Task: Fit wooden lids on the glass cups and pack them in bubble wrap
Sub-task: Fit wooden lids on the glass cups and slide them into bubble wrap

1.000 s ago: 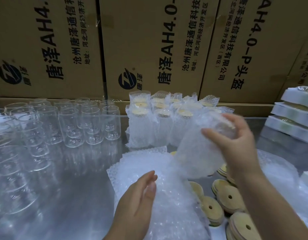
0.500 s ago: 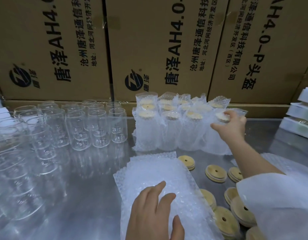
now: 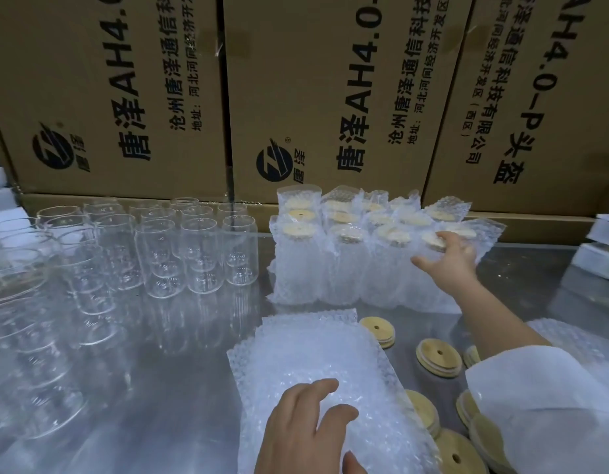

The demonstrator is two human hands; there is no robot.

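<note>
At the far left, empty glass cups [image 3: 200, 254] stand upright in rows on the shiny surface [image 3: 159, 388], mouths up. Near the centre a stack of bubble wrap [image 3: 306, 350] lies flat, its long axis running from near to far and leaning slightly left. The left hand [image 3: 303, 432] rests on its near end, palm down, fingers [image 3: 321, 388] loosely spread and pointing away. Behind it, a block of wrapped cups [image 3: 303, 265] stands upright against the cardboard boxes [image 3: 323, 80], wooden lids facing up. The right hand [image 3: 446, 261], reaching from a white sleeve [image 3: 542, 405], lies on the rightmost front wrapped cup, fingers spread over its lid, thumb pointing left. Loose wooden lids [image 3: 439, 357] lie flat to the right of the stack.
</note>
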